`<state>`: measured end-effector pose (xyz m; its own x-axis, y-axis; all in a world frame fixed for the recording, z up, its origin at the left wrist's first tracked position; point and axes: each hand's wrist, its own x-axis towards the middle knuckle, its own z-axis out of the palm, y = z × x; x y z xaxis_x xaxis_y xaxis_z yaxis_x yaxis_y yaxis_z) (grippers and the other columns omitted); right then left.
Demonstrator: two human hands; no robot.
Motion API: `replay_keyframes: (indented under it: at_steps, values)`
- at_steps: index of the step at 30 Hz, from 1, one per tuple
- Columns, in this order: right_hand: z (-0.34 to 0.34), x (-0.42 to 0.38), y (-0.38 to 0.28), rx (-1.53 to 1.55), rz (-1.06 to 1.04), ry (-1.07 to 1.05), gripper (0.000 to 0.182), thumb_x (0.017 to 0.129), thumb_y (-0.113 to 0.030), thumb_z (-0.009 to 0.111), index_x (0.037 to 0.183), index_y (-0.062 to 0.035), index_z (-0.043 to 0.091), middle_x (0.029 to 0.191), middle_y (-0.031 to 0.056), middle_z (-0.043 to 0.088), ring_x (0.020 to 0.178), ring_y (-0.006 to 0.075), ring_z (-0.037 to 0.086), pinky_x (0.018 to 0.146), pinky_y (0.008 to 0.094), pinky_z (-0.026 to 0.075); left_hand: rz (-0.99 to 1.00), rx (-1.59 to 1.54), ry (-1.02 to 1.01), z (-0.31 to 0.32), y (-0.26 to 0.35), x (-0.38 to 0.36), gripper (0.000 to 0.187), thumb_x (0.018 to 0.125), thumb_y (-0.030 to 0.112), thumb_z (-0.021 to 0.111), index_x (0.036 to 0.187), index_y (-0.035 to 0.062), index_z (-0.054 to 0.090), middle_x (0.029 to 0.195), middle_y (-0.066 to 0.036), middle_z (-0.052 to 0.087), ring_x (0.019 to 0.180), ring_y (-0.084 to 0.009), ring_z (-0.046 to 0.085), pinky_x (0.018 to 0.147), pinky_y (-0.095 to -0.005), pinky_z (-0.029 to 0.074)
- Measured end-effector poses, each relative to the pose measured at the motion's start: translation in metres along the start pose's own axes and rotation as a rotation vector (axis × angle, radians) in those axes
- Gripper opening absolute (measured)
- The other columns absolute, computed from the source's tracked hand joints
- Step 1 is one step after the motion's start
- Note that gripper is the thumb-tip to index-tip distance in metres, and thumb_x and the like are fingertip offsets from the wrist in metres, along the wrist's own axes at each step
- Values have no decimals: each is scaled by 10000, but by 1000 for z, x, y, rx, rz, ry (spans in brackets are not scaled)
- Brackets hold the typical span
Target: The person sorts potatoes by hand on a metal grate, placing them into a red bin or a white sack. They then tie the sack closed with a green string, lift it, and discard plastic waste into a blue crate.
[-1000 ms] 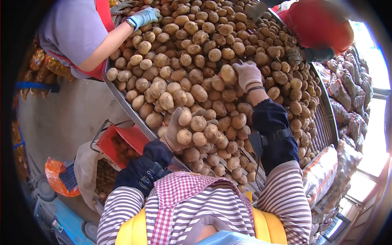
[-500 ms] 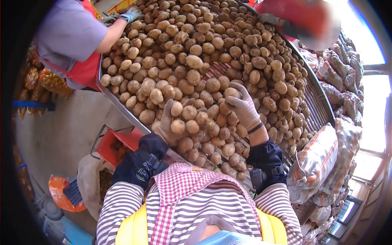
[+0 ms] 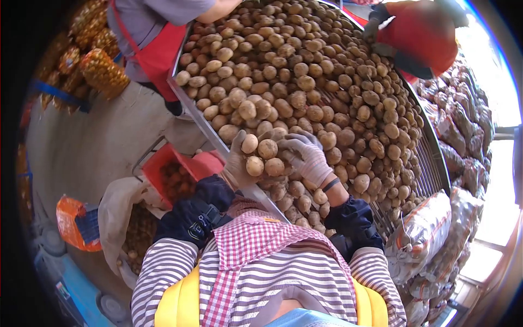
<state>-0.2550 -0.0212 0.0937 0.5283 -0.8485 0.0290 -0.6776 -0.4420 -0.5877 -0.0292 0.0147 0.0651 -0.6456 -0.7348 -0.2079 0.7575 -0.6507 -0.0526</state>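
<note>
Head view, left hand: the gloved left hand (image 3: 236,165) is curled around potatoes, and its palm is mostly hidden.
Potatoes in hand: four potatoes (image 3: 267,149) are clearly counted, held just inside the left rim of the table (image 3: 434,166); a cupped grip is probably used so that several can be borne together without rolling away.
Right hand: the gloved right hand (image 3: 308,159) is bent beside the group, fingers toward it; whether anything is gripped cannot be told.
Pile: the potato pile (image 3: 327,114) is spread from the far edge to the lower end, too many to count; it is presumably kept in by the raised rim.
Red bin: one red bin (image 3: 208,163) is set outside the left rim, likely for easy reach; its potatoes cannot be counted.
White sack: one white sack (image 3: 113,210) is stood beside the bin, its mouth open, potatoes inside.
Co-workers: two are seen, one at the left corner (image 3: 155,38), one beyond the right rim (image 3: 419,35).
</note>
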Motion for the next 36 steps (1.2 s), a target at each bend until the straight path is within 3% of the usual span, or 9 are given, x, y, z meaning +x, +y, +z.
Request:
replay_keyframes:
  at_steps: [7, 8, 12, 15, 18, 21, 24, 29, 36]
  values:
    - [13, -8, 1, -338, -33, 29, 545, 703, -136, 810, 1219, -252, 675, 1419, 65, 540, 1355, 363, 442, 1096, 549, 355, 323, -44, -154, -50, 19, -103, 680, 908, 735, 521, 1288, 177, 600, 1168, -106, 637, 1055, -379, 641, 821, -643, 533]
    - [14, -9, 3, -351, -29, 32, 545, 703, -136, 810, 1219, -252, 675, 1419, 65, 540, 1355, 363, 442, 1096, 549, 355, 374, 55, 216, -26, 24, -124, 666, 909, 727, 513, 1271, 175, 605, 1162, -110, 640, 1060, -397, 639, 807, -646, 544]
    - [14, -9, 6, -318, -25, 105, 586, 720, -127, 800, 1268, -259, 638, 1423, 67, 536, 1353, 372, 442, 1084, 550, 380, 571, 125, 312, -66, 51, -194, 619, 913, 703, 550, 1297, 221, 611, 1378, -145, 574, 1196, -448, 580, 890, -704, 507]
    - [15, -11, 5, -308, 3, 138, 558, 733, -140, 787, 1262, -245, 645, 1427, 80, 538, 1343, 383, 454, 1087, 552, 382, 623, 259, 823, -138, 80, -225, 612, 901, 696, 587, 1321, 252, 559, 1252, -105, 626, 1191, -354, 604, 922, -701, 485]
    - [14, -15, 8, -328, -21, 196, 550, 736, -139, 788, 1261, -225, 647, 1423, 107, 542, 1333, 398, 460, 1090, 546, 382, 333, 1367, 1700, -302, 122, -250, 749, 874, 575, 663, 1490, 197, 464, 1428, -124, 561, 1278, -370, 559, 1093, -537, 425]
    - [12, -31, 1, -349, 6, 329, 517, 746, -152, 798, 1243, -197, 663, 1425, 146, 546, 1327, 386, 475, 1092, 537, 381, 45, 1474, 1922, -238, 88, -232, 814, 862, 522, 690, 1525, 136, 418, 1535, -180, 464, 1404, -389, 446, 1155, -461, 377]
    - [11, -63, 9, -353, 52, 397, 513, 755, -161, 796, 1248, -193, 659, 1414, 145, 555, 1314, 379, 489, 1088, 536, 384, 124, 1752, 1756, -203, 47, -197, 824, 834, 471, 726, 1510, 106, 427, 1543, -207, 434, 1440, -399, 375, 1178, -505, 330]
    - [6, -125, 16, -340, 245, 460, 582, 743, -199, 799, 1300, -205, 630, 1451, 138, 526, 1321, 388, 475, 1096, 513, 382, 987, 2364, 944, -132, 15, -120, 730, 845, 419, 717, 1471, 124, 488, 1589, -191, 371, 1460, -417, 330, 1200, -523, 263]
    - [14, -182, 14, -361, 422, 426, 533, 791, -213, 763, 1304, -171, 623, 1443, 157, 533, 1309, 406, 480, 1117, 511, 369, 533, 2625, -223, -5, -56, -4, 593, 810, 464, 740, 1344, 228, 640, 1515, -167, 468, 1414, -442, 375, 1182, -641, 211]
